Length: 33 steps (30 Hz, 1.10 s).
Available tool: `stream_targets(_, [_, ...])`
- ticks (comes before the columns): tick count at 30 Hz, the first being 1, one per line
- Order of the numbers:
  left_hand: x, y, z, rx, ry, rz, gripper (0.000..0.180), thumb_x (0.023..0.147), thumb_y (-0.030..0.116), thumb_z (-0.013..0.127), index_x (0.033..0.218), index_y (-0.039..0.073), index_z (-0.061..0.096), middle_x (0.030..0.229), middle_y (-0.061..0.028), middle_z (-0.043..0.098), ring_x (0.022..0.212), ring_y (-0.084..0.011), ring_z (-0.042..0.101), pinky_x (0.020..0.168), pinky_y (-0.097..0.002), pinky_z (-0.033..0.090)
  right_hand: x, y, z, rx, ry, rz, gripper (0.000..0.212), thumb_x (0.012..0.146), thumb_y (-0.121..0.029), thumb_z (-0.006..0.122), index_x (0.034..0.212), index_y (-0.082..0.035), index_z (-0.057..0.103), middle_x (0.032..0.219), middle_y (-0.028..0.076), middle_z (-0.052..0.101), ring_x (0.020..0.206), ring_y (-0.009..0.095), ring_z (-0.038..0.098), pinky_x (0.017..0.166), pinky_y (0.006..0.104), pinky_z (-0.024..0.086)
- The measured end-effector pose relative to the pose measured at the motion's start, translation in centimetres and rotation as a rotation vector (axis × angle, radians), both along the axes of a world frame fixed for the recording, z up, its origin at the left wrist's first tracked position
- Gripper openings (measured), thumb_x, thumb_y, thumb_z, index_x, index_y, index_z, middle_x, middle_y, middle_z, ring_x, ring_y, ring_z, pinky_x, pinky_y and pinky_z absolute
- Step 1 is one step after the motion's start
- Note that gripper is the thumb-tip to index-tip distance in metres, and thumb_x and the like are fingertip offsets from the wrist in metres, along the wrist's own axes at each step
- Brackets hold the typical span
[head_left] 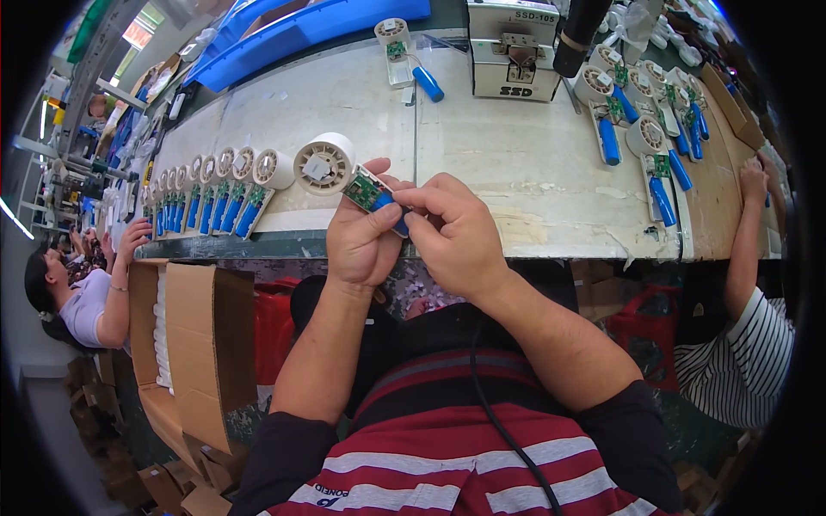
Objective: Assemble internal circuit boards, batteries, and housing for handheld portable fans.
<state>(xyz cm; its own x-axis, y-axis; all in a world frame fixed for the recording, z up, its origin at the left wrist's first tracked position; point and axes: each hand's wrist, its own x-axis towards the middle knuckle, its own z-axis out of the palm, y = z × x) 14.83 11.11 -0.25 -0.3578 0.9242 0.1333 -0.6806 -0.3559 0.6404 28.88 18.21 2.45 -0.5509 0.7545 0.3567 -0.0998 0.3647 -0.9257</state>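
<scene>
My left hand is closed around the handle of an opened small handheld fan, above the table's near edge. The fan has a round white slotted head, a green circuit board and a blue cylindrical battery in its handle. My left thumb presses on the battery. At the battery's lower end, the fingers of my right hand are pinched together, touching the handle's end; whatever lies between those fingertips is hidden.
Several similar fans form a row at left; more are grouped at right. One fan lies farther back beside a metal machine. A blue bin is behind. Co-workers' hands rest at both sides. A cardboard box stands lower left.
</scene>
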Motion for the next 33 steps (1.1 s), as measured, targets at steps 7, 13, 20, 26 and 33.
stream_targets(7, [-0.2, 0.0, -0.7, 0.024, 0.011, -0.021, 0.057, 0.089, -0.014, 0.066, 0.142, 0.004, 0.052, 0.118, -0.0118, 0.064, 0.115, -0.0281, 0.064, 0.108, -0.0441, 0.052, -0.4, -0.6, 0.0, -0.095, 0.019, 0.056, 0.027, 0.087, -0.001, 0.065, 0.112, 0.002, 0.075, 0.089, 0.013, 0.062, 0.078, 0.026, 0.062, 0.071, 0.0358, 0.05])
stream_targets(13, [-0.3, -0.1, -1.1, 0.039, 0.007, -0.037, 0.058, 0.089, -0.015, 0.065, 0.142, 0.006, 0.053, 0.118, -0.0118, 0.062, 0.116, -0.0278, 0.063, 0.108, -0.044, 0.052, -0.4, -0.9, 0.3, -0.128, 0.041, 0.062, 0.03, 0.087, 0.001, 0.065, 0.115, 0.002, 0.074, 0.09, 0.012, 0.062, 0.079, 0.025, 0.062, 0.073, 0.0347, 0.051])
stream_targets(20, [-0.5, -0.2, -1.4, 0.073, 0.04, -0.082, 0.057, 0.091, -0.014, 0.065, 0.141, 0.01, 0.054, 0.119, -0.0094, 0.06, 0.118, -0.0252, 0.06, 0.109, -0.043, 0.05, -0.5, -0.8, 0.1, -0.152, 0.045, 0.11, 0.032, 0.087, 0.0, 0.061, 0.117, 0.004, 0.072, 0.092, 0.012, 0.062, 0.083, 0.024, 0.062, 0.077, 0.0343, 0.051])
stream_targets(26, [-0.6, -0.7, -0.6, -0.003, 0.031, -0.077, 0.058, 0.09, -0.013, 0.067, 0.142, 0.011, 0.053, 0.121, -0.0075, 0.06, 0.118, -0.0233, 0.06, 0.11, -0.0414, 0.048, -0.1, 0.1, 0.4, -0.185, -0.049, 0.204, 0.033, 0.087, -0.004, 0.063, 0.117, 0.005, 0.071, 0.093, 0.012, 0.063, 0.082, 0.024, 0.062, 0.077, 0.0342, 0.051])
stream_targets(33, [-0.8, -0.6, -0.5, -0.069, 0.037, -0.072, 0.071, 0.087, -0.015, 0.065, 0.15, 0.01, 0.043, 0.125, -0.0089, 0.061, 0.12, -0.0252, 0.061, 0.11, -0.0416, 0.047, 0.6, 1.6, 0.9, -0.31, -0.061, 0.105, 0.025, 0.09, -0.012, 0.068, 0.109, 0.002, 0.076, 0.079, 0.009, 0.065, 0.07, 0.019, 0.061, 0.069, 0.0345, 0.051])
